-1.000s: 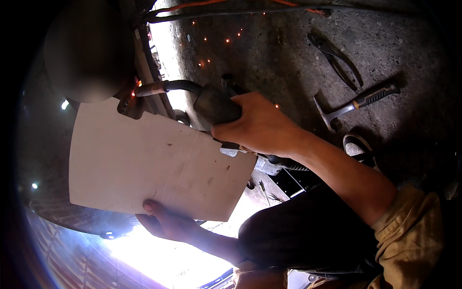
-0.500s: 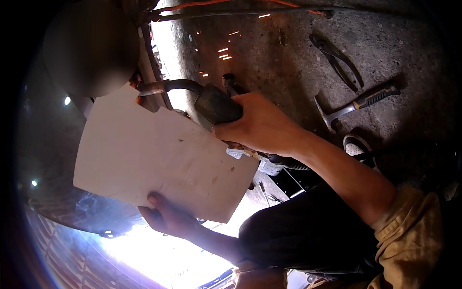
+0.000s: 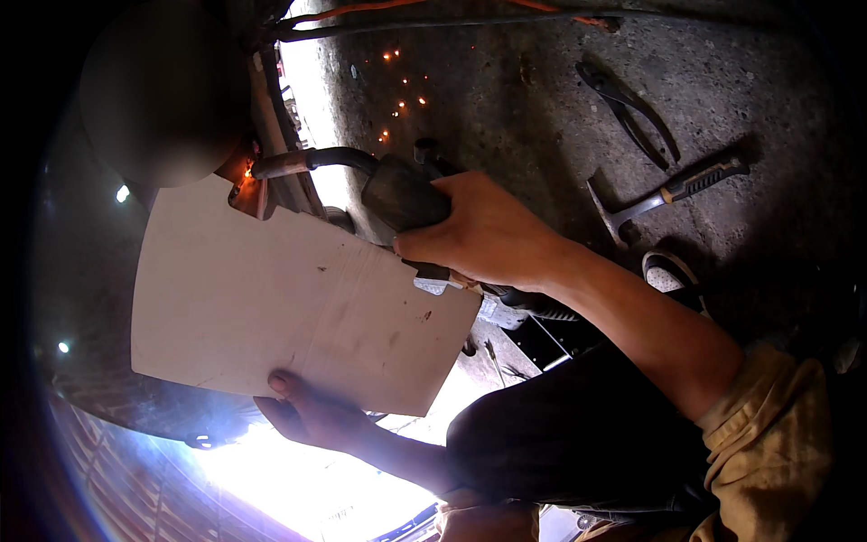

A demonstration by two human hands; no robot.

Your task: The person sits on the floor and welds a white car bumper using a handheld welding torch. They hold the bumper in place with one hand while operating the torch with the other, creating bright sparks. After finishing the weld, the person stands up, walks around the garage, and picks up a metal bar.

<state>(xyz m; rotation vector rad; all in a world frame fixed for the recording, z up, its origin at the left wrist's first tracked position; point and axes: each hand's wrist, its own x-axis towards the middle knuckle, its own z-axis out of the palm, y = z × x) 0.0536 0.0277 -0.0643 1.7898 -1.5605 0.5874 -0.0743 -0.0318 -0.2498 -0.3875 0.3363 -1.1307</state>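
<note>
My right hand [image 3: 488, 226] is wrapped round the black handle of a welding torch [image 3: 404, 194]. Its curved neck reaches left to a metal edge, where a small orange glow shows at the tip. Below it, a pale flat panel [image 3: 271, 280] spans the middle of the view, its upper corner close to the glowing spot. At the panel's lower edge my left hand [image 3: 316, 417] grips it, the thumb lying on the face and the other fingers mostly hidden. A blurred round patch covers what lies at the upper left.
Pliers [image 3: 628, 113] and a chipping hammer [image 3: 668, 194] lie on the rough concrete floor [image 3: 506, 99] at the right, near a shoe [image 3: 670, 273]. Orange and dark cables [image 3: 433, 20] cross the top. Sparks fly above the torch. Bright glare fills the lower left.
The panel and both hands have shifted slightly left. The torch tip now meets an orange glow at the metal edge, and the sparks are scattered differently.
</note>
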